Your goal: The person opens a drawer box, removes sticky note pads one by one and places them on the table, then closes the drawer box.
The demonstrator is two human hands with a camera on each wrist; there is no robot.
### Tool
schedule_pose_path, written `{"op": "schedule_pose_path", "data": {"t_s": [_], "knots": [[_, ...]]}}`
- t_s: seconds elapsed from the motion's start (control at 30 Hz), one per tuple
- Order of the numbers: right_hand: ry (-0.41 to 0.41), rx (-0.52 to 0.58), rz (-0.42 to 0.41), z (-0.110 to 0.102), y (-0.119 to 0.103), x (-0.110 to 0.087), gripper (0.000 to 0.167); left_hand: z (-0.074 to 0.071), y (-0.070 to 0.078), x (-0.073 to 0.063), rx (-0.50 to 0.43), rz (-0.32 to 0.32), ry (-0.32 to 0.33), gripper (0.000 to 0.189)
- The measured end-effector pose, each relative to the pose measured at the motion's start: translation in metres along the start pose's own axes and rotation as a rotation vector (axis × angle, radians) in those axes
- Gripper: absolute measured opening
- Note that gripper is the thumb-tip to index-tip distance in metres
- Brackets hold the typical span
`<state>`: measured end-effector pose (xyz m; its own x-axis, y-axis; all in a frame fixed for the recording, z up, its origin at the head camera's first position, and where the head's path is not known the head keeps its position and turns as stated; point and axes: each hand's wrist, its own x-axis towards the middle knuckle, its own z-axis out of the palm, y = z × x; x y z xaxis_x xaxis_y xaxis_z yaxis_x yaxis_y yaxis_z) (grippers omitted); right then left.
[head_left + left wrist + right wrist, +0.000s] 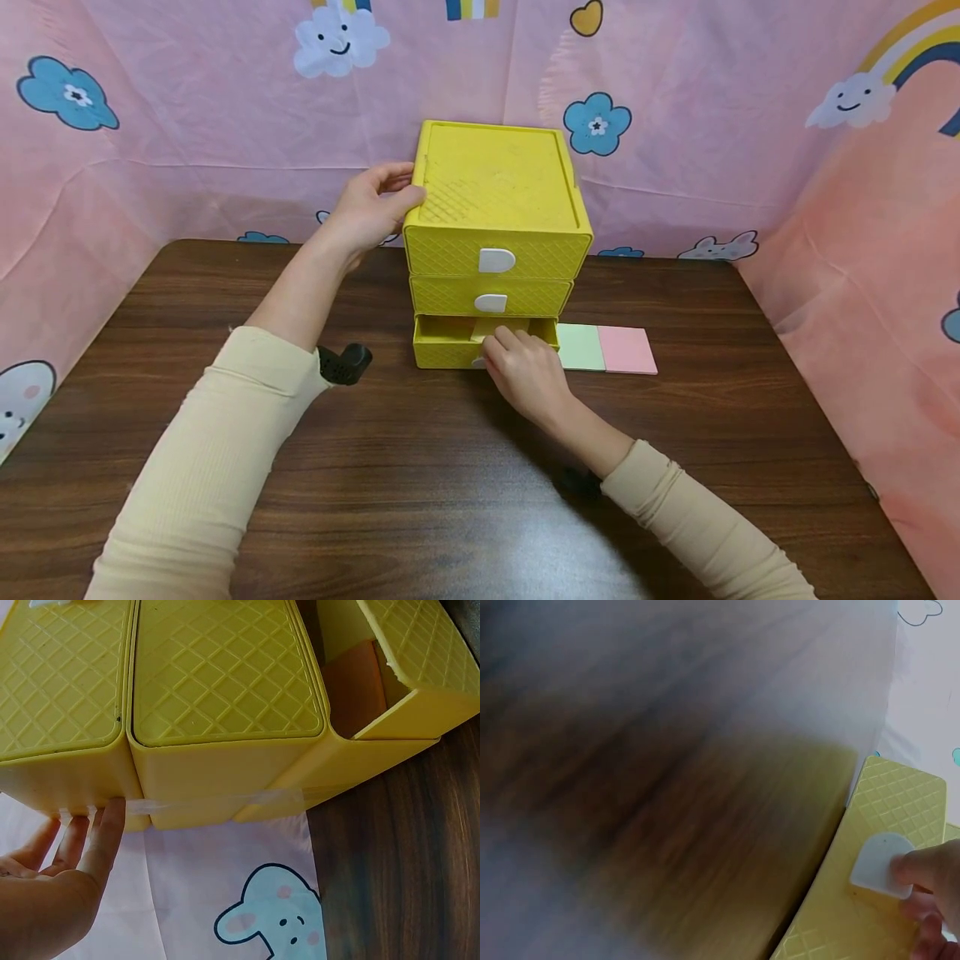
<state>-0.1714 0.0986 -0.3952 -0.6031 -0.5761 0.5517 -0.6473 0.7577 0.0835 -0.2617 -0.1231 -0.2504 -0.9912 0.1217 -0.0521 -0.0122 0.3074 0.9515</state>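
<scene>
A yellow three-drawer plastic organizer (495,179) stands toward the back of the table. My left hand (371,208) steadies its upper left side, thumb at the top edge; in the left wrist view the fingers (105,832) extend against the side wall. The bottom drawer (444,355) is pulled partway out, the upper two closed. My right hand (528,379) pinches the bottom drawer's white handle (874,862), with the thumb on its face. Pale yellow paper (497,326) shows inside that drawer, and an orange square piece (356,686) appears there in the left wrist view.
A light green paper square (581,347) and a pink one (627,350) lie side by side right of the organizer. Patterned pink cloth (480,92) hangs behind and beside the dark wooden table (360,492). A black device (347,364) sits at the left wrist.
</scene>
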Motion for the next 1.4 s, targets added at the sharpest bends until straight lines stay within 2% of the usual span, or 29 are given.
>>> {"op": "schedule_pose_path", "data": {"t_s": [0.33, 0.63, 1.4], "knots": [[0.056, -0.010, -0.066, -0.001, -0.001, -0.004, 0.018, 0.000, 0.001, 0.000, 0.000, -0.010, 0.002, 0.054], [0.021, -0.016, -0.092, -0.006, -0.004, -0.007, 0.014, 0.000, 0.001, 0.000, -0.010, -0.004, 0.000, 0.054], [0.021, -0.025, -0.155, -0.015, -0.011, -0.015, 0.014, -0.001, 0.001, 0.000, -0.016, -0.003, -0.003, 0.055]]}}
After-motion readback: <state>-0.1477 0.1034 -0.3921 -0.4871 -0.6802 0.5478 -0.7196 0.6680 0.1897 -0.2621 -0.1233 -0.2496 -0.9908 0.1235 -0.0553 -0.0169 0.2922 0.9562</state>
